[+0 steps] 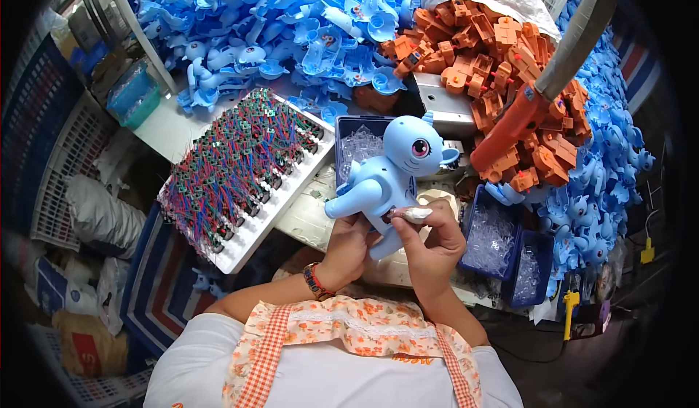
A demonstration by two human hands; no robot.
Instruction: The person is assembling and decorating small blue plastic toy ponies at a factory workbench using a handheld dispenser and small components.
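A light blue toy unicorn (378, 182), with a round head, a large painted eye and stubby legs, is held up above the front of the bench. My left hand (346, 254) grips it from below, its fingers closed around the lower body and mostly hidden behind it. The thumb and fingers of my right hand (435, 251) pinch a small white wad (416, 214), which looks like cloth, against the toy's belly. What lies under the wad is covered.
Left of the toy, a white foam tray (251, 251) carries rows of wired parts. Blue bins (491, 237) of clear small pieces stand right and behind. Orange plastic housings (502, 66) and blue toy shells (255, 22) are heaped at the back. An orange-handled metal arm (510, 128) overhangs the right.
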